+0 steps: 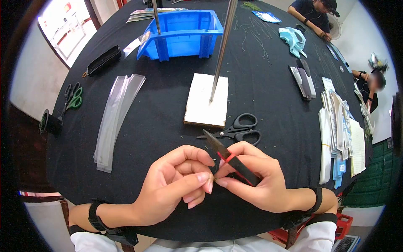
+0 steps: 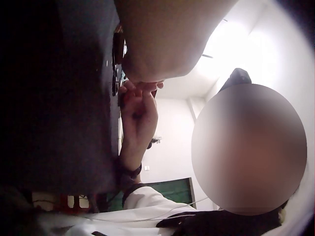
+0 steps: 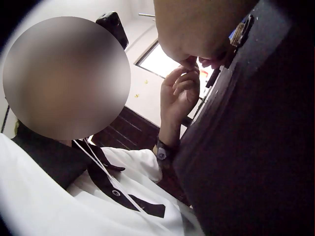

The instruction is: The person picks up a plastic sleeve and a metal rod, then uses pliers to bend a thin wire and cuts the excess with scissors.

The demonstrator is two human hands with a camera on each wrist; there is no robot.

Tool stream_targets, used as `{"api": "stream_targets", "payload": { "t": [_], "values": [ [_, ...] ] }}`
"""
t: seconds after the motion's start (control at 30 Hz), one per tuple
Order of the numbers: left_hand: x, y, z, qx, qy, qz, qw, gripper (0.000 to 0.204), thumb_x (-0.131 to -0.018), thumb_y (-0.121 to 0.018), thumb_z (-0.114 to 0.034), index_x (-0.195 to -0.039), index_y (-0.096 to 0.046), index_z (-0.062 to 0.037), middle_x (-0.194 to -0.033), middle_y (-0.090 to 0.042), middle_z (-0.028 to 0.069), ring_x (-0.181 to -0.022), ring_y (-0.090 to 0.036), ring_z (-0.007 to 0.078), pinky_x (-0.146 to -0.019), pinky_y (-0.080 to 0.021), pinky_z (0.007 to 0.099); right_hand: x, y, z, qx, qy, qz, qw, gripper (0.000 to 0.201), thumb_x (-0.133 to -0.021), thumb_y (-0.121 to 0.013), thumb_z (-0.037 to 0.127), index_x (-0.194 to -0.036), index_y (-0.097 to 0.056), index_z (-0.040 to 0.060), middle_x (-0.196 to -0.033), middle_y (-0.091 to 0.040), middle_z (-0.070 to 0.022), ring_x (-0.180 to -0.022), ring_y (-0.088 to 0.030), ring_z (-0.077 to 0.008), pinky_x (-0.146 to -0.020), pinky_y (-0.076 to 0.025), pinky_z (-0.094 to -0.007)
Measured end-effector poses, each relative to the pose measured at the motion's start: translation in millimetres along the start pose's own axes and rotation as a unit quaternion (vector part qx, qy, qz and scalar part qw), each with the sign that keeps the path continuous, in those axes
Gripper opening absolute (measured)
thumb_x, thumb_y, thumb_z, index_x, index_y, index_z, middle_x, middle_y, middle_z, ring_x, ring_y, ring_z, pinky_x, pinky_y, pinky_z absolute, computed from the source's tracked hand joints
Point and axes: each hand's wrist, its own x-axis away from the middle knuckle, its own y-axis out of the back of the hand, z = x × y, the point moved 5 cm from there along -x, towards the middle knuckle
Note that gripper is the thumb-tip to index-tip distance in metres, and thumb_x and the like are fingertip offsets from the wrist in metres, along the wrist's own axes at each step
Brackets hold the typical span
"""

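Observation:
Both hands meet over the black cloth in the head view. The right hand (image 1: 262,180) holds a black-and-red tool (image 1: 243,169) with a dark tapering tip pointing up and left; its thumb and a finger also close at the left fingertips. Thumb and finger of the left hand (image 1: 172,185) pinch something too small to make out, and a small dark loop (image 1: 215,167) shows between the hands. In the left wrist view the right hand (image 2: 139,118) is partly covered; in the right wrist view the left hand (image 3: 181,98) has bent fingers.
Black scissors (image 1: 241,133) lie just beyond the hands, near a white block (image 1: 205,101) with a metal rod (image 1: 219,59). Clear strips (image 1: 115,122) lie left, paper packets (image 1: 336,126) and a stapler (image 1: 303,80) right. A blue bin (image 1: 180,42) stands behind. Two people sit at right.

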Motion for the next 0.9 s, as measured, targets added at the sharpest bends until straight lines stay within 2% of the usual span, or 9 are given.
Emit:
{"api": "stream_targets", "payload": {
  "t": [0.1,0.2,0.3,0.4,0.43,0.53,0.7,0.8,0.9],
  "values": [
    [-0.5,4.3,-0.4,-0.058,-0.027,0.012,0.998,0.017,-0.085,-0.052,-0.002,-0.101,-0.047,0.0004,-0.072,-0.056,0.0094,-0.051,-0.045,0.0072,-0.046,-0.039,0.0223,-0.5,4.0,4.6,0.056,0.043,-0.019,0.997,0.015,-0.071,-0.068,0.001,-0.085,-0.063,0.0,-0.092,-0.056,-0.0104,-0.082,-0.058,-0.0188,-0.072,-0.047,-0.028],
    [-0.7,1.7,-3.3,-0.118,-0.04,-0.012,0.992,0.014,-0.086,-0.053,-0.003,-0.098,-0.051,0.0015,-0.074,-0.058,0.0097,-0.056,-0.051,0.0083,-0.048,-0.04,0.0217,-0.2,6.3,8.9,0.112,0.089,-0.041,0.989,0.017,-0.07,-0.069,0.001,-0.086,-0.063,-0.0006,-0.092,-0.055,-0.0111,-0.079,-0.058,-0.0196,-0.068,-0.048,-0.0277],
    [0.0,1.0,-2.6,-0.161,-0.026,-0.015,0.987,0.013,-0.086,-0.055,-0.004,-0.097,-0.054,0.003,-0.075,-0.058,0.0073,-0.058,-0.051,0.0073,-0.049,-0.038,0.0202,0.0,7.1,15.5,0.163,0.116,-0.05,0.979,0.02,-0.068,-0.071,0.0,-0.086,-0.062,-0.0017,-0.093,-0.054,-0.0118,-0.078,-0.058,-0.02,-0.065,-0.049,-0.0272],
    [1.9,2.5,1.3,-0.151,0.0,0.024,0.988,0.013,-0.087,-0.057,-0.007,-0.097,-0.057,0.0021,-0.078,-0.055,0.001,-0.067,-0.05,0.0029,-0.056,-0.04,0.0167,1.5,6.8,19.9,0.202,0.144,-0.051,0.967,0.022,-0.065,-0.072,0.0,-0.084,-0.061,-0.0025,-0.094,-0.053,-0.0127,-0.077,-0.058,-0.0201,-0.063,-0.049,-0.0268],
    [2.3,2.2,0.9,-0.164,0.004,0.016,0.986,0.013,-0.087,-0.057,-0.007,-0.095,-0.057,0.0023,-0.078,-0.055,0.0006,-0.067,-0.049,0.0025,-0.056,-0.039,0.0165,2.0,6.4,21.0,0.213,0.154,-0.051,0.964,0.022,-0.065,-0.072,-0.001,-0.083,-0.061,-0.0026,-0.094,-0.053,-0.013,-0.076,-0.057,-0.0201,-0.063,-0.049,-0.0267],
    [2.3,0.8,-1.2,-0.19,0.012,0.002,0.982,0.012,-0.086,-0.058,-0.007,-0.093,-0.059,0.0029,-0.077,-0.055,-0.0001,-0.065,-0.048,0.0017,-0.056,-0.038,0.016,1.3,5.5,24.7,0.233,0.181,-0.071,0.953,0.017,-0.063,-0.074,-0.003,-0.072,-0.06,-0.0025,-0.092,-0.053,-0.0138,-0.071,-0.056,-0.0174,-0.058,-0.046,-0.0242],
    [2.2,1.8,-0.4,-0.18,0.0,0.008,0.984,0.013,-0.086,-0.059,-0.007,-0.093,-0.059,0.0035,-0.077,-0.055,0.0002,-0.065,-0.048,0.0018,-0.056,-0.038,0.0154,1.1,7.4,23.6,0.229,0.177,-0.06,0.955,0.017,-0.063,-0.074,-0.002,-0.077,-0.063,-0.0027,-0.093,-0.054,-0.0136,-0.072,-0.056,-0.0171,-0.06,-0.046,-0.0243],
    [0.7,2.2,-1.5,-0.174,-0.025,0.006,0.984,0.012,-0.085,-0.059,-0.006,-0.094,-0.059,0.0019,-0.072,-0.056,0.0,-0.056,-0.045,0.0016,-0.046,-0.032,0.0172,1.0,8.8,19.3,0.183,0.15,-0.069,0.969,0.017,-0.065,-0.073,-0.001,-0.08,-0.065,-0.0021,-0.094,-0.054,-0.0131,-0.074,-0.056,-0.0164,-0.062,-0.046,-0.0245],
    [0.8,1.7,-2.6,-0.149,-0.017,0.003,0.989,0.009,-0.084,-0.059,-0.006,-0.09,-0.058,0.0017,-0.07,-0.054,-0.0002,-0.055,-0.044,0.0017,-0.046,-0.032,0.0174,0.7,10.2,16.7,0.164,0.142,-0.054,0.975,0.018,-0.069,-0.071,0.002,-0.085,-0.064,-0.0025,-0.094,-0.054,-0.0125,-0.075,-0.057,-0.0173,-0.063,-0.047,-0.0255]
  ]
}}
